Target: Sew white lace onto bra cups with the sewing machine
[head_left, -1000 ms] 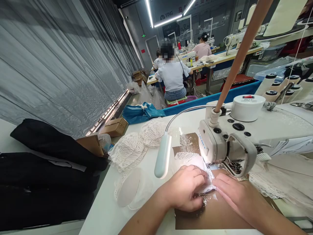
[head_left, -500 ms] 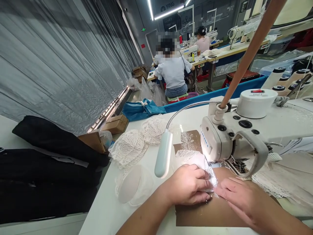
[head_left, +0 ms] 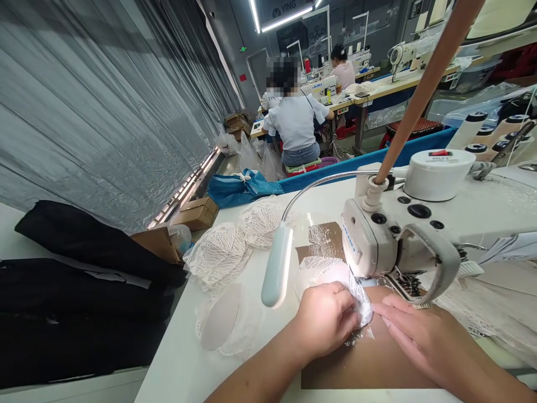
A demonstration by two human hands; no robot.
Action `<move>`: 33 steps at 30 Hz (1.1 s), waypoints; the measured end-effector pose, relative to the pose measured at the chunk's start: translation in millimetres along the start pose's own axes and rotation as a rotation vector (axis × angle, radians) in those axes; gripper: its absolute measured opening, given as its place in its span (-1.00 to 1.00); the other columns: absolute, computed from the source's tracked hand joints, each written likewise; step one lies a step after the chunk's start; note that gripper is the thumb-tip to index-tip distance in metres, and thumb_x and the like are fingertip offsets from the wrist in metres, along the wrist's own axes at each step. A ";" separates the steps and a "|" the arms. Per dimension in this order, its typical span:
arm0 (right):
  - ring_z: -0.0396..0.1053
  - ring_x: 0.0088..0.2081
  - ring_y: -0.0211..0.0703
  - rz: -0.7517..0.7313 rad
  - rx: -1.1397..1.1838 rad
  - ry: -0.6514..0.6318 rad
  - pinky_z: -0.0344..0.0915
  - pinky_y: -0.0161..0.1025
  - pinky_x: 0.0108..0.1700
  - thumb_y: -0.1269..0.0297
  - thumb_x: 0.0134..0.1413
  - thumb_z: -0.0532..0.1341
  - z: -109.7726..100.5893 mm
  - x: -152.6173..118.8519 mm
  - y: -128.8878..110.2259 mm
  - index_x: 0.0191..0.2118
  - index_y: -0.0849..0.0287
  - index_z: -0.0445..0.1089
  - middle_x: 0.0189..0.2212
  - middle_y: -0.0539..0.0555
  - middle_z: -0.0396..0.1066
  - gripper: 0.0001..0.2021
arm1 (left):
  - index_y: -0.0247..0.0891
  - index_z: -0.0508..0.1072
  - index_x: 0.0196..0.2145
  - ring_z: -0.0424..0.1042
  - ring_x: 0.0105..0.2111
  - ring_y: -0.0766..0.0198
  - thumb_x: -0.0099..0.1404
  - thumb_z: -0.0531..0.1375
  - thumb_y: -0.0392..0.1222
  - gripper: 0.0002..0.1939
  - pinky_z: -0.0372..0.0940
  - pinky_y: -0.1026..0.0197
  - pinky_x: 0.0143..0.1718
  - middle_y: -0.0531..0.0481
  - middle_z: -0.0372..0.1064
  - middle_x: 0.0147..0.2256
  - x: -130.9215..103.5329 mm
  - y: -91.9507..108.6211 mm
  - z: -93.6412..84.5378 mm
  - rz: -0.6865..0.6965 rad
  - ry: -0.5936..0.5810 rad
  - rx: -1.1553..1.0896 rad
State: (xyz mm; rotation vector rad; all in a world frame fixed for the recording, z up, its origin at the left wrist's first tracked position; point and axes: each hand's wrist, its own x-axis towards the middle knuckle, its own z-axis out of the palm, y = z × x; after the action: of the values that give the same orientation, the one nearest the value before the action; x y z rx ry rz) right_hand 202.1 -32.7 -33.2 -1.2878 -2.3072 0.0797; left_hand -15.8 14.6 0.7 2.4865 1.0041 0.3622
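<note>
A white lace bra cup [head_left: 324, 271] lies under the head of a sewing machine [head_left: 369, 235], its lit edge strip running toward me from the needle area. My left hand [head_left: 325, 319] is closed on the near part of this lace, thumb and fingers curled together at its left side. From the right, my right hand [head_left: 413, 330] reaches in with fingers stretched out, and the index fingertip touches the lace edge. Its thumb is partly hidden. The needle and presser foot are mostly hidden by the machine head.
Stacked lace cups [head_left: 220, 252] and a single smooth cup [head_left: 220, 319] lie left on the white table. A lamp [head_left: 277, 268] on a bent neck hangs beside my left hand. Pale fabric [head_left: 495, 313] lies right. Thread cones [head_left: 472, 129] stand behind. Co-workers [head_left: 296, 126] sit at machines farther back.
My left hand has drawn its fingers in, exposing more of the lace strip. My right hand has shifted slightly, its fingers straighter against the edge. The view has moved slightly.
</note>
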 end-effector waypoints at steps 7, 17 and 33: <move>0.50 -0.30 -0.06 0.029 -0.085 0.040 0.41 -0.22 -0.37 0.42 0.16 -0.04 -3.4 5.3 -2.0 -0.04 0.03 0.48 -0.34 0.10 0.53 -0.59 | -0.26 0.30 -0.44 0.30 -0.48 0.27 0.29 0.08 -0.22 -0.86 0.14 0.28 -0.45 -0.01 0.33 -0.45 1.5 -0.5 5.1 0.025 -0.029 0.192; 0.47 -0.39 -0.14 0.004 -0.026 -0.040 0.38 -0.28 -0.43 0.46 0.15 -0.05 -0.7 2.3 -1.5 -0.11 0.05 0.48 -0.38 0.07 0.51 -0.61 | -0.25 0.41 -0.38 0.31 -0.44 0.32 0.37 0.05 -0.22 -0.80 0.11 0.31 -0.42 0.03 0.35 -0.43 -0.2 -6.2 7.1 0.143 0.028 0.078; 0.30 -0.58 -0.24 -0.098 -0.060 0.029 0.13 -0.28 -0.56 0.53 0.14 -0.07 9.8 -1.8 -2.1 -0.07 0.10 0.43 -0.43 0.05 0.44 -0.59 | -0.17 0.50 -0.26 0.28 -0.32 0.29 0.45 0.02 -0.11 -0.73 0.18 0.28 -0.36 0.10 0.41 -0.06 -1.7 -1.8 -3.0 0.241 0.008 0.246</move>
State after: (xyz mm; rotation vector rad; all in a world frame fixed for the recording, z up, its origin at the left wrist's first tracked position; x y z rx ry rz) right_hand 196.8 -33.5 -41.9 -1.1941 -2.3604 -0.0408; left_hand -19.2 15.4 2.3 2.8409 0.7927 0.3394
